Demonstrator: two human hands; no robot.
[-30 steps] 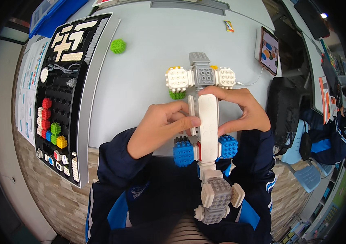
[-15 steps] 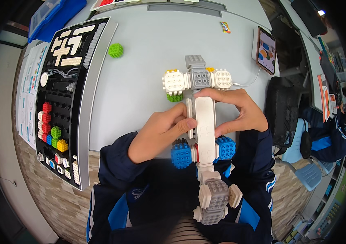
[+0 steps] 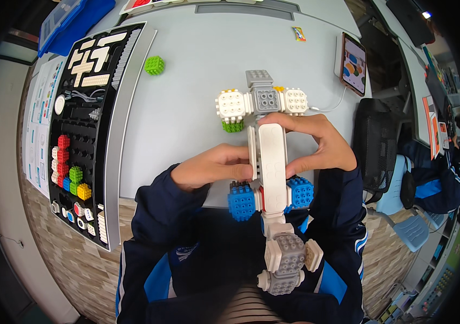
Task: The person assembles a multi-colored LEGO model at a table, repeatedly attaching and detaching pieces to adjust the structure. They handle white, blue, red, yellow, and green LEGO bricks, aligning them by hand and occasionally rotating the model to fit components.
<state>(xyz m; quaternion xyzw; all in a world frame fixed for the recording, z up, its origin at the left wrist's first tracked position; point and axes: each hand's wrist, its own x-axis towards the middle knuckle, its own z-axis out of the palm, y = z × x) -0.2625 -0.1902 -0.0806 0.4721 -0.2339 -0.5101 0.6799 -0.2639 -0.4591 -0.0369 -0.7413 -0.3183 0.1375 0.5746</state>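
A long building-block model [image 3: 272,167] lies lengthwise before me, with a smooth white beam along its middle. White and grey cubes form its far end, blue cubes [image 3: 241,204] flank the beam lower down, and grey cubes [image 3: 287,254] end it near my body. My right hand [image 3: 324,143] clasps the beam from the right, index finger over its far end and thumb at its side. Between thumb and fingers, my left hand [image 3: 214,166] pinches a narrow white plate [image 3: 252,154] along the beam's left side; the fingertips are partly hidden behind it.
A loose green cube [image 3: 154,65] sits on the table, left of the model. Further left stands a black sorting tray [image 3: 92,162] of blocks. A phone [image 3: 354,66] with a white cable, a small packet [image 3: 300,34] and a black bag [image 3: 375,146] are to the right.
My left hand has shifted slightly up its plate's side, its fingers straighter and the thumb lower on the plate. The model's far end has moved slightly away. My right hand keeps its hold.
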